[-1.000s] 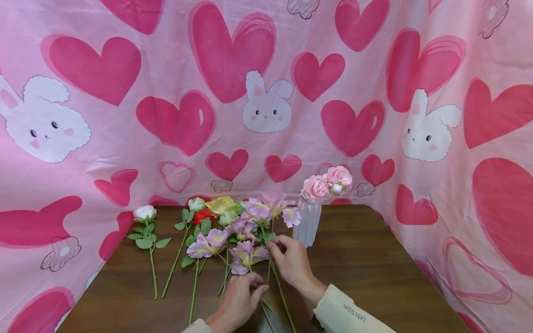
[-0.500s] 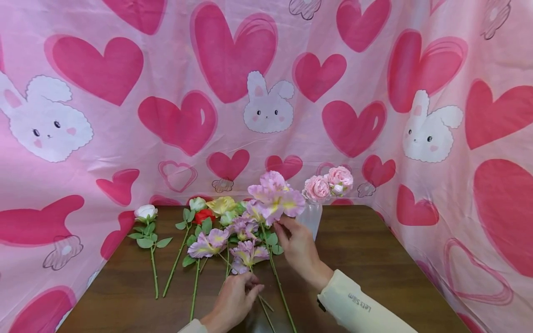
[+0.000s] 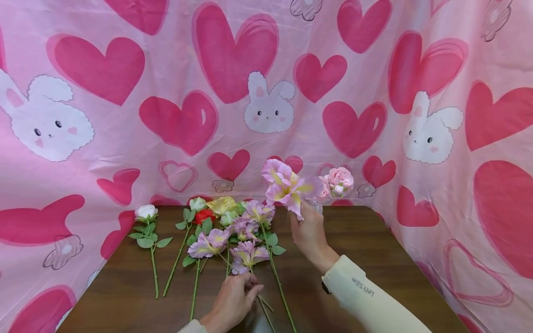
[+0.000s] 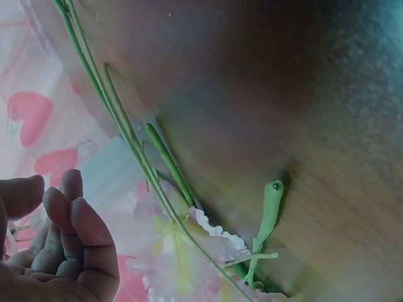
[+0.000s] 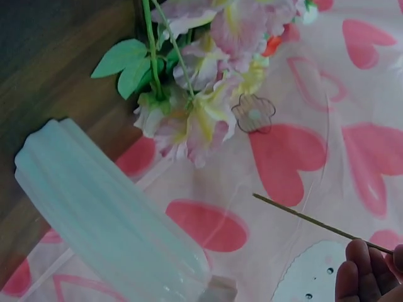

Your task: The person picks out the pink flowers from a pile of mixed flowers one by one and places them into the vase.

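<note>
Head: R hand (image 3: 310,235) pinched lilac-and-yellow ruffled flower (image 3: 286,187) aloft; L hand (image 3: 236,295) was by lilac blooms (image 3: 249,252) on brown wood-grain table (image 3: 374,277). L wrist: L hand loosely curled, holding nothing. R wrist: thin brownish stem (image 5: 302,216) hung clear of translucent ribbed vase (image 5: 104,207); step prob. vasing it, next move called for aligning stem w/ mouth.

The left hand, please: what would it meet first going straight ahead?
Probably the nearest lilac iris bloom, just ahead of the left hand in the head view, though depth is unclear.
</note>
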### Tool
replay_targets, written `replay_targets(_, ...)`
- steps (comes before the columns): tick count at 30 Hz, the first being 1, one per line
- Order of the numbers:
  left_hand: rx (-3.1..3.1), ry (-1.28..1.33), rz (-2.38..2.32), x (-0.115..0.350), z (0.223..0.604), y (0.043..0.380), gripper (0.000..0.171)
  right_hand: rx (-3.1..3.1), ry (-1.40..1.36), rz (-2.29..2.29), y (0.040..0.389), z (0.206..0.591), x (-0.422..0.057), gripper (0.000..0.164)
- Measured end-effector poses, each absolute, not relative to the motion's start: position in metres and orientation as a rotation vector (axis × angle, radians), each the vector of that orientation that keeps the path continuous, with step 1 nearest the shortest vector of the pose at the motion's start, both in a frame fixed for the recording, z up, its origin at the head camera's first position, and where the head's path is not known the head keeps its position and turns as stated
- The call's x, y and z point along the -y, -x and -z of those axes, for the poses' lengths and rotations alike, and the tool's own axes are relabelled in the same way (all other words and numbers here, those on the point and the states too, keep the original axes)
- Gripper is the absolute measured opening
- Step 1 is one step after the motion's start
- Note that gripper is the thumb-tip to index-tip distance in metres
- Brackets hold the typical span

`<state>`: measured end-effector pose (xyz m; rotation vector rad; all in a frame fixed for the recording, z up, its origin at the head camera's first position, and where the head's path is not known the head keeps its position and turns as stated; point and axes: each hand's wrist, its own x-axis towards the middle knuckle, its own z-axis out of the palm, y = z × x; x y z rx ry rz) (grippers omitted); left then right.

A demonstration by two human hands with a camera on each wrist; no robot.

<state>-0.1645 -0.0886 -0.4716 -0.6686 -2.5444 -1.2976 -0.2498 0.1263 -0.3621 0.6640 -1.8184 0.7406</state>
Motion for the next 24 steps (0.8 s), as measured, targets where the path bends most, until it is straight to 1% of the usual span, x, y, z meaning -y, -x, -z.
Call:
replay_targets(2,2.543,0.671,1.296,0.089,0.472,0.164,0.01,1.801,-0.653,-0.762,0.253,0.359,-0.128,0.007)
replay_targets(6,2.537,0.673,1.298,0.09,0.472,0.163,0.009,1.765,-0.606,-0.779,0.257,0.355,-0.131,0.003)
replay_targets(15,2.534,0.652,1.274,0.091,0.471,0.162,0.008,1.75,-0.485,-0.618,0.264,0.343,-0.141,0.011)
replay_targets(19,2.538,0.65,1.282,0.091,0.471,0.162,0.008,1.74,-0.438,-0.626,0.265,0.339,-0.146,0.007)
replay_targets(24,2.547,0.646,1.295,0.092,0.472,0.163,0.007,1.716,-0.421,-0.632,0.267,0.337,-0.151,0.008)
